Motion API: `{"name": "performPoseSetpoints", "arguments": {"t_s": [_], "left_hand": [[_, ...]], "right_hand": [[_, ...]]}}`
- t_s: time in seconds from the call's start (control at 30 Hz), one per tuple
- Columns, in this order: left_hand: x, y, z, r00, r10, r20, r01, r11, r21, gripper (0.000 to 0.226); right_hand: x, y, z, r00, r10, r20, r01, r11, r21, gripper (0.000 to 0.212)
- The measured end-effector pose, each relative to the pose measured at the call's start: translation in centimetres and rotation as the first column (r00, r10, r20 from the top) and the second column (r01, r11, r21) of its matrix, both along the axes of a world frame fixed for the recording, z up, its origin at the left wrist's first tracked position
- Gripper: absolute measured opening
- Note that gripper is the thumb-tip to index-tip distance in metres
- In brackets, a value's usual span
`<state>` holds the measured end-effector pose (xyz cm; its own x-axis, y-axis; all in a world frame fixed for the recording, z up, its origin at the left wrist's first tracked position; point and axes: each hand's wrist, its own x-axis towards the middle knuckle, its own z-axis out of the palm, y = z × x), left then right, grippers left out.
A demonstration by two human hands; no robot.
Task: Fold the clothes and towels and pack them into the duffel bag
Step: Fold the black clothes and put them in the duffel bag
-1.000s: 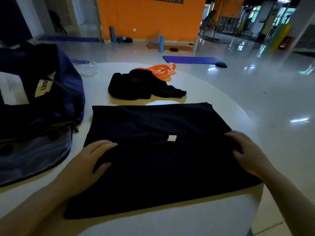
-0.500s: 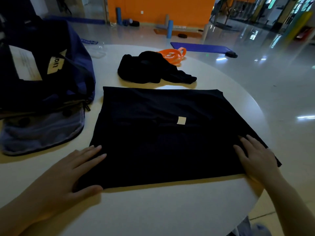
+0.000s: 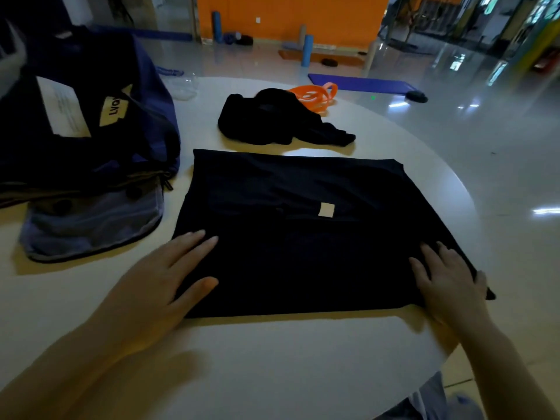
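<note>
Pressing flat, fingers straight, left hand (image 3: 157, 283) and right hand (image 3: 448, 280) on shirt (image 3: 303, 231), now folded shorter than a second ago; bag (image 3: 75, 140) waiting beyond left.

One readable mark here: the cream label (image 3: 112, 108) on the dark duffel bag (image 3: 91, 116) shows the black letters "LVO", cut off. The white sheet (image 3: 65, 110) beside it carries print too faint to read.

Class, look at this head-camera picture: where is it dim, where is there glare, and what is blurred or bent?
Head view: dim overall, so the black garment shows almost no detail; glare streaks lie on the shiny floor at right; the round table edge bows with wide-angle distortion; the left hand casts a soft shadow; the duffel bag top corner is smeared.
</note>
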<state>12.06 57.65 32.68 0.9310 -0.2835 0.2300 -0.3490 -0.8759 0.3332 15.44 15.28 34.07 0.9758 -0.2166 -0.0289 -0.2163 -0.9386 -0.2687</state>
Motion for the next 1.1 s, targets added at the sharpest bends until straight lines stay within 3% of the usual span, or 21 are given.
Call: {"name": "performPoseSetpoints", "arguments": {"t_s": [0.1, 0.23, 0.33, 0.43, 0.5, 0.6, 0.67, 0.83, 1.0, 1.1], "left_hand": [[1.2, -1.1, -1.0, 0.999, -0.037, -0.029, 0.039, 0.997, 0.074, 0.073], [1.2, 2.2, -1.8, 0.993, -0.015, -0.117, 0.034, 0.986, 0.161, 0.053], [0.8, 3.8, -0.8, 0.987, -0.056, -0.152, 0.091, 0.968, 0.235, 0.056], [1.3, 2.8, 0.8, 0.997, -0.072, -0.038, 0.076, 0.99, 0.121, 0.065], [2.5, 0.4, 2.4, 0.991, -0.068, 0.116, 0.057, 0.994, 0.093, 0.067], [5.4, -2.6, 3.8, 0.982, -0.086, 0.167, 0.056, 0.983, 0.177, 0.066], [7.3, -3.6, 4.0, 0.99, -0.058, 0.129, 0.032, 0.981, 0.194, 0.066], [9.2, -3.5, 3.7, 0.988, 0.052, -0.145, -0.065, 0.994, -0.09, 0.054], [9.1, -2.8, 2.8, 0.987, -0.016, -0.159, -0.023, 0.971, -0.238, 0.023], [8.8, -2.9, 2.4, 0.991, -0.042, -0.125, -0.004, 0.937, -0.349, 0.025]], "right_hand": [[-0.9, 0.4, -0.1, 1.0, 0.006, -0.01, -0.006, 1.0, -0.024, 0.078], [-2.9, 0.2, 0.2, 0.996, -0.008, -0.091, 0.004, 0.999, -0.038, 0.063], [-4.9, 0.6, 0.2, 0.99, -0.026, -0.136, 0.001, 0.983, -0.184, 0.061], [-5.2, 1.2, 1.1, 0.993, 0.055, 0.107, -0.031, 0.977, -0.211, 0.051], [-3.8, 1.7, 2.2, 0.959, 0.165, 0.231, -0.123, 0.975, -0.188, 0.056], [-0.5, 3.9, 3.7, 0.913, 0.314, 0.259, -0.305, 0.949, -0.077, 0.058], [2.0, 6.1, 4.4, 0.888, 0.377, 0.265, -0.359, 0.926, -0.113, 0.048], [8.2, 10.6, 4.8, 0.903, 0.427, 0.039, -0.424, 0.903, -0.06, 0.033], [10.4, 11.5, 3.5, 0.911, 0.408, -0.059, -0.41, 0.912, -0.021, 0.017], [10.3, 11.5, 3.7, 0.896, 0.439, -0.063, -0.436, 0.898, 0.06, 0.02]]}}
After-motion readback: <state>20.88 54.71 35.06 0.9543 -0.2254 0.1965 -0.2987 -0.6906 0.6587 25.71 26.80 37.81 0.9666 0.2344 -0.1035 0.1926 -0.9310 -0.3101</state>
